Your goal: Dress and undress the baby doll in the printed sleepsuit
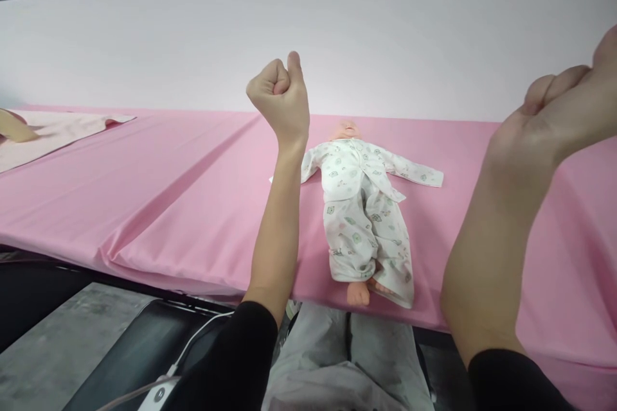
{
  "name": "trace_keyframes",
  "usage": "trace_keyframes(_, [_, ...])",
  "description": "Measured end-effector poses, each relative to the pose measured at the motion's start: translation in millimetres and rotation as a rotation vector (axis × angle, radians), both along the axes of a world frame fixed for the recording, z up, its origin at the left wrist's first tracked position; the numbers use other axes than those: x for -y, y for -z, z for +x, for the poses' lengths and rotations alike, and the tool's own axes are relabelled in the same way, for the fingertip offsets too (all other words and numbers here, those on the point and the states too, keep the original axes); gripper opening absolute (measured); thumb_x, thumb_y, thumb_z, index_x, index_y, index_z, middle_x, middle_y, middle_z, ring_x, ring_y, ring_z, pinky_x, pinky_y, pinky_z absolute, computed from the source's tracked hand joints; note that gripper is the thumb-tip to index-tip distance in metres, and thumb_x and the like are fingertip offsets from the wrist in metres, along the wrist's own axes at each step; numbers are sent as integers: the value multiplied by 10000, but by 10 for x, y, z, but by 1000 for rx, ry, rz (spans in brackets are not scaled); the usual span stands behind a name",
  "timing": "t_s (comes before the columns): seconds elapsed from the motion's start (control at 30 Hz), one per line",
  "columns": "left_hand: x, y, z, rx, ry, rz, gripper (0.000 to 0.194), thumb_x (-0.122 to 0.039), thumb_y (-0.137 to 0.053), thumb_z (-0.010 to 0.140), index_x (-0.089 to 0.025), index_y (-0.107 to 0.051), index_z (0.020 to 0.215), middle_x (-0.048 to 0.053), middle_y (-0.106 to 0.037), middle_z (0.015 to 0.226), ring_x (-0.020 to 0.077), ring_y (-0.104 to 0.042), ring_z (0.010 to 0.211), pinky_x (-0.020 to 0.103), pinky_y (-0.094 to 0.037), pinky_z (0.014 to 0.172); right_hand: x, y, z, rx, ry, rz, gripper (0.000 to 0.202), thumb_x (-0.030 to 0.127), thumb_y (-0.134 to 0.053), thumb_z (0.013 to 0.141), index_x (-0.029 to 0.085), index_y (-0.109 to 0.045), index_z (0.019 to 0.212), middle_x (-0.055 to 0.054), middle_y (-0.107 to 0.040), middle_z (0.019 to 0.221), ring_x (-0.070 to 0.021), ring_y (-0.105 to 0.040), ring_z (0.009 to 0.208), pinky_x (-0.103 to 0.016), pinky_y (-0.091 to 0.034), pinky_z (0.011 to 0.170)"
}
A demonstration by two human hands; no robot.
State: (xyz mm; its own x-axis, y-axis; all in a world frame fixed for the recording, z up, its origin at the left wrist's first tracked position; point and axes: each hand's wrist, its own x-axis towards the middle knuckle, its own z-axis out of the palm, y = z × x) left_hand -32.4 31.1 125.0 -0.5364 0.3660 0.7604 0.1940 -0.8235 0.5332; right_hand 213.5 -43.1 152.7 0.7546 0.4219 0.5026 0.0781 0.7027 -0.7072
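A baby doll lies on its back on the pink cloth, dressed in a white patterned top and matching trousers. Its feet show at the table's front edge. My left hand is raised above and left of the doll, curled into a fist with the thumb up and nothing visible in it. My right hand is raised at the far right, its fingers curled in and partly cut off by the frame edge. What it may hold is hidden.
At the far left a pale cloth lies on the table with a yellowish object on it. A white wall stands behind. Below the front edge are a black seat, a white device and its cable.
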Motion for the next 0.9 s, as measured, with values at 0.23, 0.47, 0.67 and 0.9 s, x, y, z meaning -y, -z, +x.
trace_keyframes(0.23, [-382, 426, 291, -148, -1, -351, 291, -180, -556, 804, -203, -350, 600, -39, -389, 576, 98, -497, 634, 224, -410, 630, -262, 157, -190, 28, 34, 5, 411, 147, -390, 884, 216, -127, 576, 69, -497, 630, -25, -494, 434, -215, -120, 409])
trace_keyframes(0.47, [-560, 1047, 636, -642, 104, -735, 313, -76, -474, 752, -174, -585, 1027, 52, -668, 1073, 134, -610, 991, 226, -438, 890, -936, 905, -611, 620, -324, -458, 297, 329, -517, 872, 186, -479, 616, -1, -561, 602, -135, -585, 520, -249, -435, 502])
trace_keyframes(0.67, [-670, 1227, 583, -613, 163, -884, 353, -108, -385, 823, -147, -613, 1089, 58, -677, 1106, 120, -665, 881, 204, -497, 747, -1318, 1503, -896, 832, -299, -597, 231, 159, -470, 808, 150, -667, 928, -79, -683, 988, -194, -640, 864, -305, -485, 816])
trace_keyframes(0.9, [-689, 1191, 611, -721, 94, -906, 322, -195, -379, 877, -145, -697, 884, 64, -724, 839, 140, -667, 728, 233, -484, 734, -1510, 1437, -810, 746, -430, -825, 413, 92, -447, 767, 91, -650, 1127, -45, -634, 618, -134, -494, 356, -284, -467, 512])
